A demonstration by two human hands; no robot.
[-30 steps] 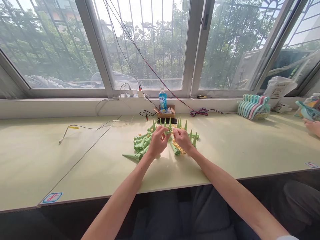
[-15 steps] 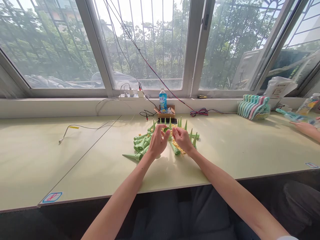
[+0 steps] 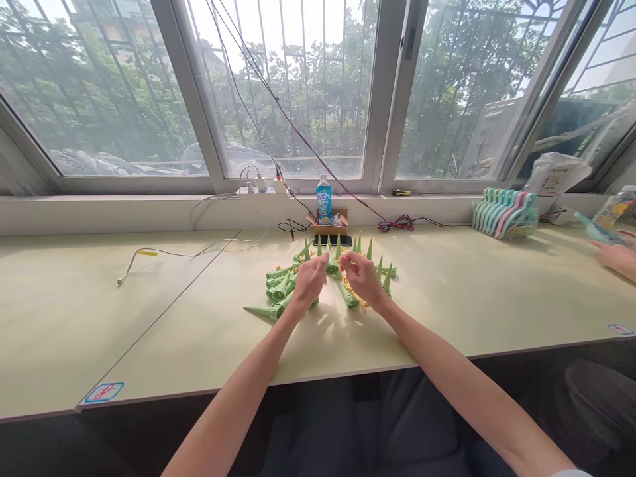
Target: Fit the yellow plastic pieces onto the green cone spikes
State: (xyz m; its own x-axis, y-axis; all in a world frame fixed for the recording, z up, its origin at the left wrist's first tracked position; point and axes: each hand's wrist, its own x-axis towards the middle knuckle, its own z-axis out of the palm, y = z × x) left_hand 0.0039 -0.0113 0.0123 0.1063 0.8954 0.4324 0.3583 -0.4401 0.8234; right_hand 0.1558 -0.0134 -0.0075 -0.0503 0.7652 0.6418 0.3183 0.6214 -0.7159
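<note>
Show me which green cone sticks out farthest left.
The cone lying on its side at the group's front left: its narrow tip points left, reaching beyond all the others.

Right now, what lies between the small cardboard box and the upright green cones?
The head view shows a black phone lying flat between the box and the cones.

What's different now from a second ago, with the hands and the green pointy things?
The left hand shifted slightly left, its fingers curled in more. A green cone now shows its wide end toward us, between the hands; I can't tell if it's held. Far right, another person's hand and a teal thing moved. The right hand and blue bottle stayed put.
</note>
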